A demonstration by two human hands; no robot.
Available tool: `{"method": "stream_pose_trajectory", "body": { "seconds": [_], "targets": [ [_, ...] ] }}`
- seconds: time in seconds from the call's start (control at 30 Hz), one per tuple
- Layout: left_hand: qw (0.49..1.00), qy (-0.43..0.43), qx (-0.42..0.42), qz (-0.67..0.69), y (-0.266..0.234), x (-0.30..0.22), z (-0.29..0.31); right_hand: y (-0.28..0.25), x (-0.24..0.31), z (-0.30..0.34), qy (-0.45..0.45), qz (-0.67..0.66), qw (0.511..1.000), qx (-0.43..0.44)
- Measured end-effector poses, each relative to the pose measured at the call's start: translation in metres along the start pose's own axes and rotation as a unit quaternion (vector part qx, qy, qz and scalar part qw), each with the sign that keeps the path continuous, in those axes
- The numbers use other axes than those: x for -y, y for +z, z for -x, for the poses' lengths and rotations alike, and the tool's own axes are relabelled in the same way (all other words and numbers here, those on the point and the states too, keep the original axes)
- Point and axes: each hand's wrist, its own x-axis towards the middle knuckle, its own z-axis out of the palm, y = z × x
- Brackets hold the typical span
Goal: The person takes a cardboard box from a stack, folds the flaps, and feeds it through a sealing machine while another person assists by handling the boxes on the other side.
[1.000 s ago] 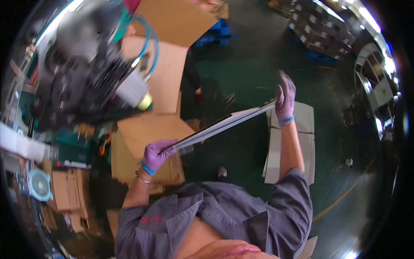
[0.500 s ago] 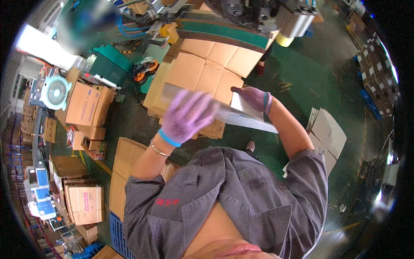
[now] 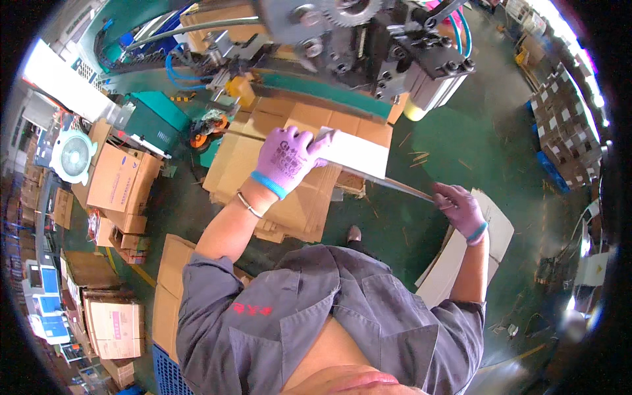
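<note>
Both my hands wear purple gloves with blue cuffs. A cardboard sheet with a white face stretches between them, tilted so that its far right part shows only as a thin edge. My left hand is closed at the sheet's left end, thumb lying along the white panel. Out to the right, my right hand has its fingers curled in a pinch at the sheet's other end. Beneath the sheet lies a stack of flat brown cardboard; its far side runs up to the machine's green strip.
A machine with gears and metal blocks rises just beyond the stack. White flat cardboard leans at the right near my elbow. On the left stand brown boxes, a pale green fan and a blue crate.
My left hand, open and blurred before, has closed on the sheet. My right hand has moved right and nearer to me. The sheet has tilted, and its white panel now faces up.
</note>
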Motion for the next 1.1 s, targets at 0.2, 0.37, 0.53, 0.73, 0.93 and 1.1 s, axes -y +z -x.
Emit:
{"method": "stream_pose_trajectory", "body": {
  "seconds": [0.2, 0.37, 0.53, 0.73, 0.93, 1.1],
  "targets": [
    [0.992, -0.044, -0.095, 0.068, -0.003, 0.007, -0.080, -0.039, -0.028, -0.043, -0.040, -0.149, 0.969, -0.191],
    [0.974, -0.116, -0.067, 0.181, 0.005, 0.017, -0.072, -0.032, -0.079, -0.088, -0.158, -0.509, 0.833, -0.152],
    [0.860, -0.248, -0.096, 0.435, 0.040, 0.032, -0.066, -0.051, -0.101, -0.159, 0.094, -0.696, 0.672, -0.234],
    [0.880, -0.258, -0.045, 0.395, 0.029, 0.057, -0.061, -0.075, -0.061, -0.183, 0.084, -0.605, 0.760, -0.223],
    [0.901, -0.232, -0.037, 0.365, 0.038, 0.089, -0.063, -0.058, -0.077, -0.169, -0.033, -0.439, 0.850, -0.290],
    [0.926, -0.191, -0.051, 0.323, 0.056, 0.090, -0.062, -0.067, -0.065, -0.137, -0.017, -0.456, 0.846, -0.275]
  ]
}}
